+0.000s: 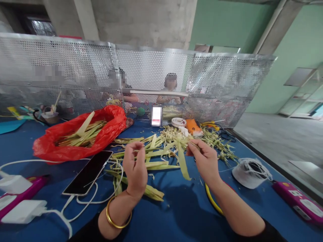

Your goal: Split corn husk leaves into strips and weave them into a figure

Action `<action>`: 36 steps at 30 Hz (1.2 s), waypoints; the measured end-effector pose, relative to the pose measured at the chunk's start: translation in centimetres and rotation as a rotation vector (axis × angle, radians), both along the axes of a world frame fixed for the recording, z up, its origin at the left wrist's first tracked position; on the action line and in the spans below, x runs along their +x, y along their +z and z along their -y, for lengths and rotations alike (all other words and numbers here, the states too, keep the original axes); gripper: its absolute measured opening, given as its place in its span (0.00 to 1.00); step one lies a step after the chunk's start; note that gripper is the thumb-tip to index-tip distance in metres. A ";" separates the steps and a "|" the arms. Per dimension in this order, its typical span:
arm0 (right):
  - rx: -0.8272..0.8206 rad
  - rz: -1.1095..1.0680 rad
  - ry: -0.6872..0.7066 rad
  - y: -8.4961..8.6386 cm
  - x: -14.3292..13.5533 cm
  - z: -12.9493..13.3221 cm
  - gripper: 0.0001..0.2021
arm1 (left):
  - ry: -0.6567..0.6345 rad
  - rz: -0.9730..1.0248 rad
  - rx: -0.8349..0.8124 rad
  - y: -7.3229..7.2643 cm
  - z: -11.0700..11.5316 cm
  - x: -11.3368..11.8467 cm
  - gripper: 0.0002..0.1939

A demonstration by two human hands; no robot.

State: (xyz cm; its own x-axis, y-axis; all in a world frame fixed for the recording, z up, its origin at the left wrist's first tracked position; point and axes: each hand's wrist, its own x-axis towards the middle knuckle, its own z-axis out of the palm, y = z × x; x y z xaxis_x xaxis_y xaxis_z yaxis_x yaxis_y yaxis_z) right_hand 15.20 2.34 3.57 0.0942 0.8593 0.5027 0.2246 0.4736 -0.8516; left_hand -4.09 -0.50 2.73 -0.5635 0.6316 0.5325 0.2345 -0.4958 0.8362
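My right hand (205, 159) pinches the top of a pale green corn husk strip (183, 163), with thumb and forefinger closed on it. The strip hangs down over the table and fans out near the fingertips. Level with it on the left, my left hand (135, 169) is raised with curled fingers, thumb tip close to the forefinger tip. Anything between those tips is too small to make out. Behind and between both hands lie more loose husk strips (157, 164), and a few folded husks (152, 193) rest by my left wrist.
A red plastic bag (45, 149) of husks stands at left, near a phone (87, 173) with white cables. A white thread spool (248, 174) and purple power strip (295, 198) are at right. Tape (178, 122) and an orange packet (193, 127) lie before a perforated metal screen (219, 77); people sit behind.
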 end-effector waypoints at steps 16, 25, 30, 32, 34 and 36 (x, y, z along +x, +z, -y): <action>0.126 0.463 0.140 -1.3 -0.9 0.4 0.08 | -0.915 0.592 -0.660 -0.3 -0.1 1.2 0.18; 0.107 0.621 0.194 -1.2 -0.9 0.8 0.12 | -0.741 0.485 -0.653 -1.1 -0.4 1.4 0.16; 0.052 0.614 0.221 -0.8 -0.8 0.9 0.13 | -0.647 0.307 -0.535 -1.2 -0.5 1.7 0.13; 0.010 0.498 0.230 -0.5 -0.6 0.6 0.14 | -0.724 0.285 -0.582 -1.0 -0.2 1.9 0.15; -0.064 0.383 0.266 -0.3 -0.5 0.3 0.19 | -0.810 0.257 -0.650 -0.8 0.2 2.1 0.16; -0.172 0.293 0.337 -0.3 -0.7 0.3 0.22 | -0.878 0.205 -0.703 -0.8 0.6 2.4 0.18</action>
